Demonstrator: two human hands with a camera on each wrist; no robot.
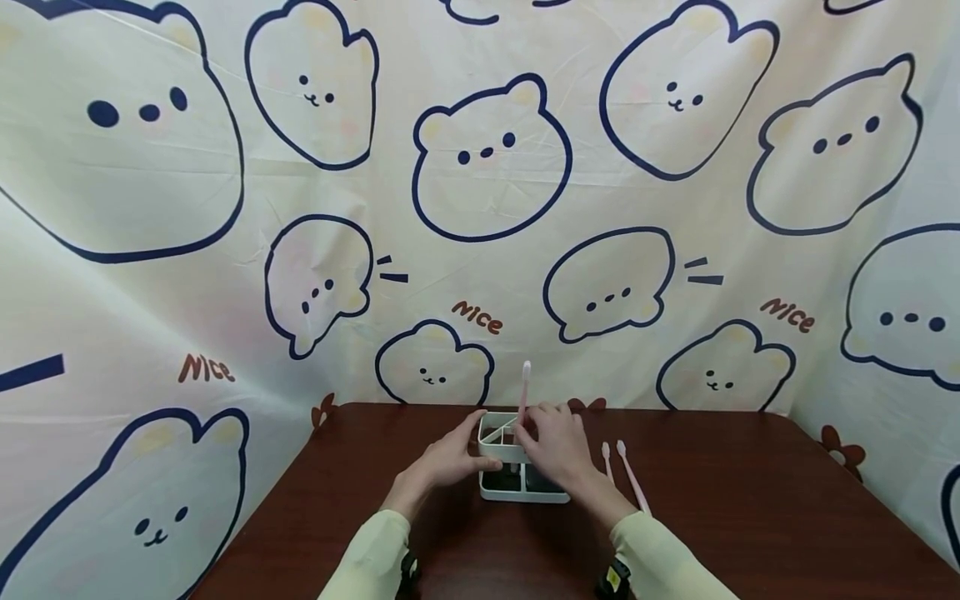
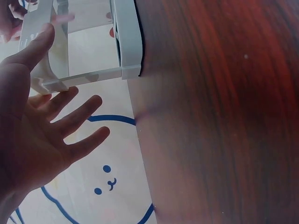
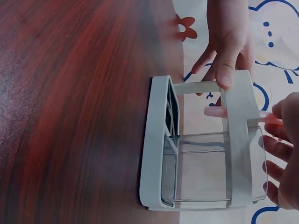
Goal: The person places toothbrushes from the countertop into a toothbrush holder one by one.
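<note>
A pale two-tier toothbrush holder [image 1: 525,497] stands on the table, with divided slots in its upper tier. My left hand [image 1: 447,457] pinches that upper tier at its left end, thumb in front, and the other fingers spread out in the left wrist view. My right hand [image 1: 558,442] pinches a pink toothbrush [image 1: 523,392], upright with its bristle head up, in the upper tier. Seen from the right wrist, the handle end of the toothbrush [image 3: 215,111] pokes out below the tier. A clear cup [image 3: 203,172] sits in the holder on the right-hand side.
Two more pink toothbrushes [image 1: 632,475] lie on the dark wooden table [image 1: 735,500], just right of my right forearm. Behind the table's far edge hangs a pale curtain [image 1: 510,275] printed with bear faces.
</note>
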